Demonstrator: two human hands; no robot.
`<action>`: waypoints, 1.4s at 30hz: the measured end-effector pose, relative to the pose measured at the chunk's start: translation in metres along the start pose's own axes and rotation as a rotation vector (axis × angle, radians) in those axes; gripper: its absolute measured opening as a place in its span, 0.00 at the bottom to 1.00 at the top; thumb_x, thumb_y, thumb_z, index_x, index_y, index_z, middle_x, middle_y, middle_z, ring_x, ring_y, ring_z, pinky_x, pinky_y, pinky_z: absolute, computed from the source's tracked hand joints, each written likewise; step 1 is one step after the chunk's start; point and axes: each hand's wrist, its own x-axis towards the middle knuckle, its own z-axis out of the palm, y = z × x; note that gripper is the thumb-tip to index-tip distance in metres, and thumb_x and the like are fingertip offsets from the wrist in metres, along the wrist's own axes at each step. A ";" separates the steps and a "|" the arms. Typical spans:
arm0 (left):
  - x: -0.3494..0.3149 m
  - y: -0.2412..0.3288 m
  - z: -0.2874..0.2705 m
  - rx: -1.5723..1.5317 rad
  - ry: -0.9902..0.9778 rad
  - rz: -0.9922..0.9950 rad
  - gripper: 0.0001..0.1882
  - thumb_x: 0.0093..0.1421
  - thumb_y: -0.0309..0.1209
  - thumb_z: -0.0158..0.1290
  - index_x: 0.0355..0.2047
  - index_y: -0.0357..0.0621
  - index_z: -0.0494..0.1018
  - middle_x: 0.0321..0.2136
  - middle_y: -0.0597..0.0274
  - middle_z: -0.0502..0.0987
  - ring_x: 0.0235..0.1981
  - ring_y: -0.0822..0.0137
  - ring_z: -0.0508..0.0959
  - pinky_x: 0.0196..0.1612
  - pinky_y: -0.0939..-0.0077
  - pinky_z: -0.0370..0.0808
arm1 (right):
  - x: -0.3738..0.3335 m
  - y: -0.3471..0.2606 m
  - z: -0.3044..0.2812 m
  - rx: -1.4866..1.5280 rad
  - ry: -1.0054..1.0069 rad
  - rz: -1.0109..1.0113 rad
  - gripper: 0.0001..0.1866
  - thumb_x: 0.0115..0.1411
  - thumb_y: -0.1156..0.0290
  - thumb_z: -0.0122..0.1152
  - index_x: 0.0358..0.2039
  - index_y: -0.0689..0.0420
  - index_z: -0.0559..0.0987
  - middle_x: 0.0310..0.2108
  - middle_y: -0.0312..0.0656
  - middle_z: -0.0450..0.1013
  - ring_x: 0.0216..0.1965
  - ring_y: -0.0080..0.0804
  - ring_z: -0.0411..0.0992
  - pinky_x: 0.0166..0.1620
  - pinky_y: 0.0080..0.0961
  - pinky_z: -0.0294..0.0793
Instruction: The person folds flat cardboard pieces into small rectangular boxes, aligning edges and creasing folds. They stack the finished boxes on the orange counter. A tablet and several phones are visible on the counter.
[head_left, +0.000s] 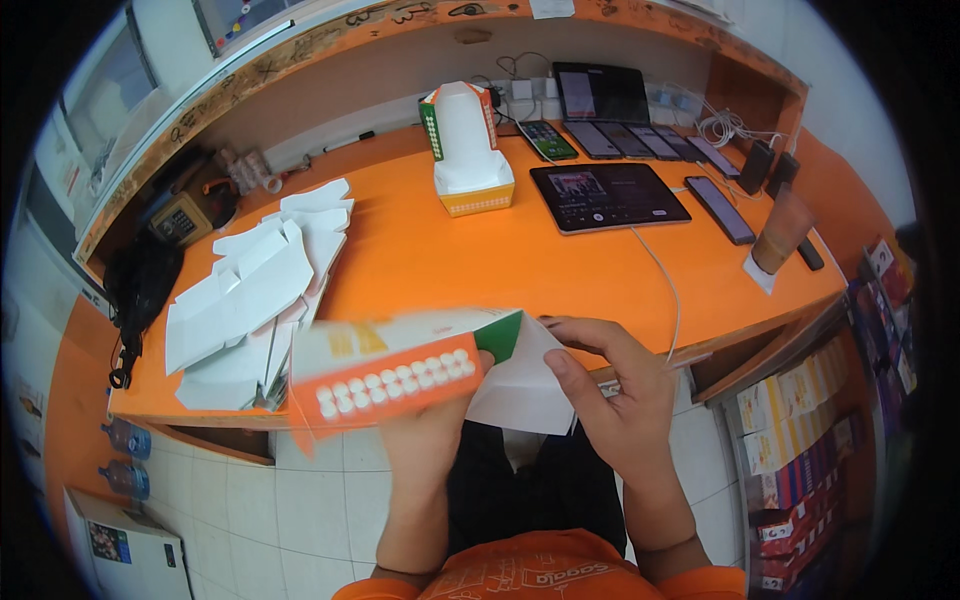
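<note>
A partly folded cardboard food box (345, 392), orange and green outside with white dots and white inside, is held in front of me over the desk's near edge. My left hand (428, 432) grips it from below, its fingers mostly hidden behind the orange panel. Between thumb and fingers, my right hand (628, 385) pinches a white flap at the box's right end. The box's left end is smeared by motion. Farther back stands a folded box (476, 172) with its lid raised. Flat white box blanks (245, 290) lie in a loose pile to the left.
On the orange desk (400, 250), a tablet (610, 196) and several phones (720, 208) lie at the right, with a cable running to the near edge. A brown drink cup (783, 232) stands at the right edge. A black bag (140, 285) sits at the left; shelves of packages (795, 430) are lower right.
</note>
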 end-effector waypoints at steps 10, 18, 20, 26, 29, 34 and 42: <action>-0.013 -0.019 0.007 0.055 0.007 0.124 0.15 0.57 0.25 0.62 0.44 0.37 0.76 0.39 0.59 0.79 0.41 0.67 0.78 0.47 0.73 0.75 | 0.006 0.006 0.020 0.102 -0.005 -0.140 0.05 0.58 0.78 0.64 0.36 0.64 0.82 0.36 0.39 0.72 0.33 0.25 0.74 0.33 0.19 0.72; -0.012 -0.022 0.005 0.039 0.003 0.129 0.16 0.58 0.26 0.61 0.46 0.37 0.75 0.42 0.58 0.78 0.44 0.67 0.77 0.49 0.72 0.74 | 0.004 0.010 0.025 0.191 -0.065 -0.058 0.05 0.58 0.77 0.64 0.36 0.63 0.82 0.37 0.39 0.73 0.34 0.26 0.74 0.34 0.21 0.73; -0.012 -0.023 0.005 0.046 0.010 0.130 0.16 0.59 0.26 0.61 0.47 0.37 0.75 0.43 0.58 0.78 0.44 0.66 0.77 0.49 0.72 0.74 | 0.003 0.010 0.025 0.106 -0.080 -0.093 0.06 0.58 0.77 0.64 0.36 0.63 0.82 0.38 0.40 0.73 0.36 0.29 0.75 0.36 0.23 0.74; -0.016 -0.028 0.010 0.078 0.037 0.136 0.17 0.60 0.26 0.60 0.49 0.37 0.74 0.45 0.58 0.77 0.46 0.66 0.76 0.50 0.71 0.73 | -0.008 0.000 0.021 -0.180 -0.101 -0.241 0.07 0.55 0.77 0.66 0.35 0.62 0.82 0.43 0.42 0.74 0.49 0.40 0.76 0.47 0.31 0.78; -0.021 -0.030 0.011 0.094 0.047 0.130 0.17 0.60 0.26 0.59 0.50 0.38 0.73 0.46 0.58 0.77 0.47 0.65 0.76 0.51 0.71 0.73 | -0.011 0.001 0.025 -0.013 -0.045 -0.199 0.09 0.53 0.79 0.68 0.35 0.62 0.81 0.44 0.43 0.73 0.52 0.44 0.75 0.50 0.33 0.78; -0.029 -0.035 0.013 0.114 0.054 0.129 0.18 0.61 0.27 0.59 0.51 0.38 0.73 0.48 0.58 0.76 0.49 0.65 0.75 0.52 0.70 0.72 | -0.013 0.001 0.028 0.070 0.012 -0.144 0.09 0.50 0.83 0.68 0.33 0.62 0.80 0.43 0.44 0.73 0.51 0.45 0.76 0.49 0.32 0.79; -0.039 -0.037 0.004 0.139 -0.103 0.154 0.19 0.62 0.27 0.58 0.54 0.38 0.72 0.51 0.57 0.75 0.52 0.64 0.74 0.53 0.69 0.72 | -0.009 0.014 0.034 0.029 0.068 -0.152 0.15 0.51 0.82 0.67 0.39 0.61 0.75 0.51 0.47 0.68 0.53 0.41 0.74 0.53 0.31 0.76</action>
